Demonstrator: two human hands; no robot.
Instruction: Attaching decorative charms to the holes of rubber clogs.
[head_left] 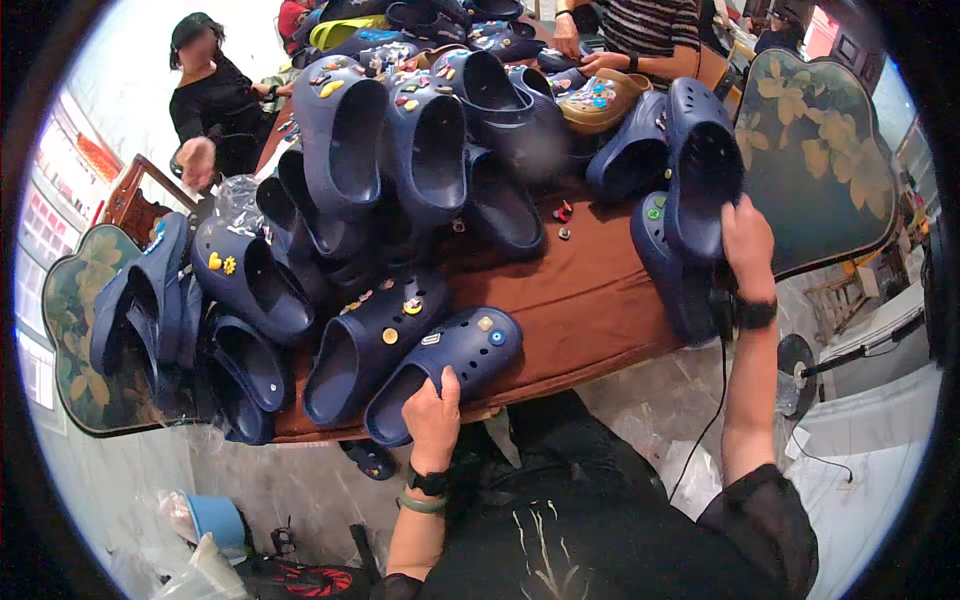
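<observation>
My left hand (432,418) is closed on the near side of a navy clog (470,350) at the table's front edge, thumb on top. Small charms, one a blue round one, sit in some of that clog's holes. Beside it on the left lies another navy clog (385,335) with several charms. At the right, my right hand (748,240) grips the side of a navy clog (704,150) that stands toe away. Partly under this one is a navy clog (650,235) with a green round charm. Fingers of both hands are partly hidden behind the clogs.
A large pile of navy clogs (430,140) covers the left and far table. Loose charms (563,212) lie on the brown tablecloth (590,290). Co-workers stand at the far left (225,100) and far side (650,30). A black cable (722,380) hangs at the right.
</observation>
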